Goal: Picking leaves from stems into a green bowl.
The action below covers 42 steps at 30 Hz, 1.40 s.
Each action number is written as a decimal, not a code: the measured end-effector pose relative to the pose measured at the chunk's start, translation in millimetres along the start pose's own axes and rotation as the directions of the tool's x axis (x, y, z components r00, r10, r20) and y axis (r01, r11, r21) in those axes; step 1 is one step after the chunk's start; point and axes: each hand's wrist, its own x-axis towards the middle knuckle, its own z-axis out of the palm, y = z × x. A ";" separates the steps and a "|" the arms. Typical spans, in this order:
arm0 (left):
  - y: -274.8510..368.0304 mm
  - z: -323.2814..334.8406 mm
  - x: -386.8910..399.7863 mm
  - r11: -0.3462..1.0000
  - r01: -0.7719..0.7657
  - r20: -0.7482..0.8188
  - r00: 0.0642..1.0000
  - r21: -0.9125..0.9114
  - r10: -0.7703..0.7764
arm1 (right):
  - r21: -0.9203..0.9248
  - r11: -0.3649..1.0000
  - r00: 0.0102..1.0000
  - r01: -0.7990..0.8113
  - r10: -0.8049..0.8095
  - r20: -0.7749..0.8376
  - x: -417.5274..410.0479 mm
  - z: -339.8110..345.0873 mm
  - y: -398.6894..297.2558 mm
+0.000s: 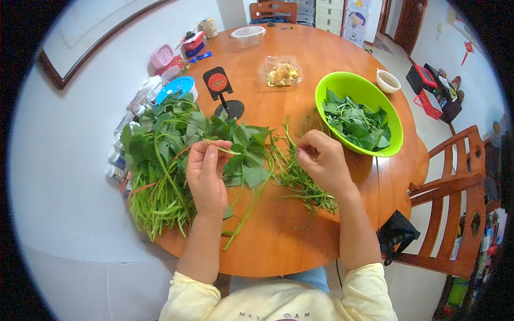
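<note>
My left hand (pixel 209 172) pinches a thin green stem (pixel 228 151) between thumb and forefinger, above a large heap of leafy greens (pixel 160 160) whose cut stems point toward me. My right hand (pixel 323 162) has thumb and forefinger together at a pale green stem (pixel 290 136), over a loose pile of stripped stems (pixel 305 186). A few long stems (pixel 251 212) trail toward the table's near edge. At the right, a bright green plastic colander (pixel 387 94) holds picked leaves (pixel 357 124).
On the round wooden table (pixel 289 252) are a black phone stand (pixel 218 84), a clear container of food (pixel 283 74), a small strainer (pixel 388 81) and a clear plastic tub (pixel 248 36). Bottles and boxes line the left wall. Wooden chairs (pixel 441 208) stand at the right, one with a black bag (pixel 397 232).
</note>
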 end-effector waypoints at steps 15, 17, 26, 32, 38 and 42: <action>-11.2 11.9 -21.3 0.696 -0.241 0.465 0.873 0.676 -0.150 | 0.129 0.989 0.990 0.072 -0.087 0.112 1.2 -8.5 -10.2; -11.2 13.7 -21.8 0.692 -0.266 0.482 0.866 0.671 -0.134 | 0.196 0.972 0.961 0.126 -0.169 0.221 -0.7 0.5 -17.7; -9.3 13.2 -20.2 0.661 -0.328 0.524 0.844 0.674 -0.115 | -0.036 0.961 0.949 0.274 -0.264 0.172 -4.3 13.6 -16.1; -4.9 16.9 -20.4 0.653 -0.340 0.507 0.858 0.677 -0.079 | -0.065 0.965 0.954 0.255 -0.240 0.181 -5.0 14.4 -15.4; -10.9 11.2 -14.0 0.534 -0.542 0.606 0.792 0.649 0.069 | 0.015 0.984 0.970 0.177 -0.177 0.167 -8.2 18.9 -12.5; -11.0 13.9 -15.4 0.537 -0.558 0.616 0.783 0.633 0.088 | 0.191 0.980 0.973 -0.051 0.006 0.229 -8.5 19.1 -15.4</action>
